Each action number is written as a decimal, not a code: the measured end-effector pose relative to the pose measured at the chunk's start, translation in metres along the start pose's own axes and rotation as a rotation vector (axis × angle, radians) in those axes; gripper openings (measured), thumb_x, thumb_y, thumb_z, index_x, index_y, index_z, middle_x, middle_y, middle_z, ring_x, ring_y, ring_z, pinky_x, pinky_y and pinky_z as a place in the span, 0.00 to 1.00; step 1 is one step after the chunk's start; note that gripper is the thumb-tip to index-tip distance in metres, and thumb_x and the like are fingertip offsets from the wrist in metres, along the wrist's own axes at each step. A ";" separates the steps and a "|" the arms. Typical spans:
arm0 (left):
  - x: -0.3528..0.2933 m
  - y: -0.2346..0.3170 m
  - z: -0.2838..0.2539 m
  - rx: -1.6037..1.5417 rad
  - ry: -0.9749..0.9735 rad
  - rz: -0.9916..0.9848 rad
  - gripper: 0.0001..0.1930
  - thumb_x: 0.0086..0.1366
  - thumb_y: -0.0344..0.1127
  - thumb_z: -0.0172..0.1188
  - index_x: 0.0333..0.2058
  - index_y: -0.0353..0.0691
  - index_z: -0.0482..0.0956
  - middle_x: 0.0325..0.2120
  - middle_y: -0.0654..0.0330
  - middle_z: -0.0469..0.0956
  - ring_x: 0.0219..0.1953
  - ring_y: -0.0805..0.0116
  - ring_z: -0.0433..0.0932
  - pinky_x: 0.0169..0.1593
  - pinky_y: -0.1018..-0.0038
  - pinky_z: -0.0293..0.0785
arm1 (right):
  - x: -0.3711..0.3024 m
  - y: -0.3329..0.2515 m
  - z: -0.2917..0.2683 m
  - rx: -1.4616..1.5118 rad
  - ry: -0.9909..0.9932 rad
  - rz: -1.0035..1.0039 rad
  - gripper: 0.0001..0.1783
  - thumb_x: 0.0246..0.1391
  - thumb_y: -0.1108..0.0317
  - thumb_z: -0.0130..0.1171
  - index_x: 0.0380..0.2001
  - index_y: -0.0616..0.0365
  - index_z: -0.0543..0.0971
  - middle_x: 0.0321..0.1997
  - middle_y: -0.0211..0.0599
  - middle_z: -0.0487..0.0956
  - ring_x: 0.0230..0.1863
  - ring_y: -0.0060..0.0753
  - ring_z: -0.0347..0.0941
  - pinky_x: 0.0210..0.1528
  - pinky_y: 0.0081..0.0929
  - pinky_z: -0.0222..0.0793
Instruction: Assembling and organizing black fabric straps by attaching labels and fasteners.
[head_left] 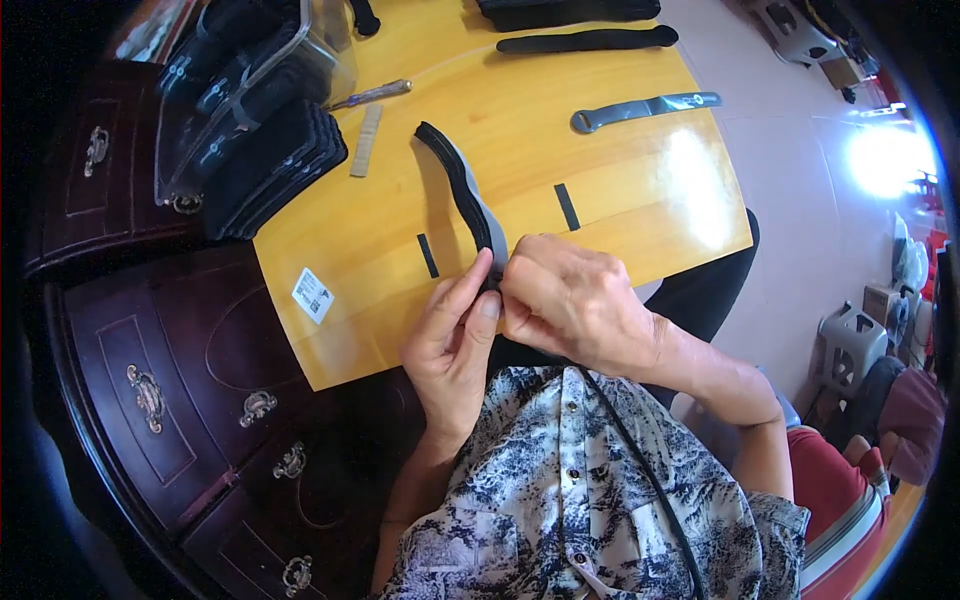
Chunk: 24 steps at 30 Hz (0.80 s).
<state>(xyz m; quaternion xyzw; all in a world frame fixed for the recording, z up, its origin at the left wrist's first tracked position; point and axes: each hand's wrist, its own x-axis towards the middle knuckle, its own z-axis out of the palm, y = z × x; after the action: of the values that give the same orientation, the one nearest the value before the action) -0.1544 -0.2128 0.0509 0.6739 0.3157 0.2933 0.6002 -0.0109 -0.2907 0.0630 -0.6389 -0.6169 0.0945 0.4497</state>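
A long black and grey strap (466, 195) rises from between my hands and stretches away over the table, its far end bent to the left. My left hand (452, 345) pinches its near end between thumb and fingers. Pressed against that same end is my right hand (580, 300), its fingers curled tightly. What the fingertips do there is hidden behind the knuckles. Short black strips lie on the table on either side: one (428, 255) left of the strap, another (567, 207) to its right. A grey strap with a ring end (645, 112) rests farther right.
A clear plastic bin (300, 45) with black straps stands far left, beside a stack of black straps (280, 165). A screwdriver (375, 94), beige strip (366, 142), white label (313, 295) and black strap (590, 40) lie on the yellow table (370, 345). Dark drawers (150, 400) adjoin left.
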 end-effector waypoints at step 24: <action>0.000 -0.005 -0.010 -0.345 -0.029 -0.130 0.17 0.67 0.24 0.52 0.54 0.27 0.72 0.49 0.51 0.76 0.43 0.69 0.78 0.50 0.74 0.75 | 0.028 0.014 -0.020 0.565 -0.395 0.388 0.12 0.53 0.67 0.63 0.30 0.65 0.74 0.25 0.43 0.77 0.30 0.39 0.79 0.31 0.32 0.74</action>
<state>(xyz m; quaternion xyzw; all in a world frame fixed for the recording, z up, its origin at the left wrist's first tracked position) -0.1625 -0.2061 0.0474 0.5432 0.2949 0.2938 0.7291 0.0185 -0.2729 0.0768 -0.5643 -0.5091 0.4649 0.4542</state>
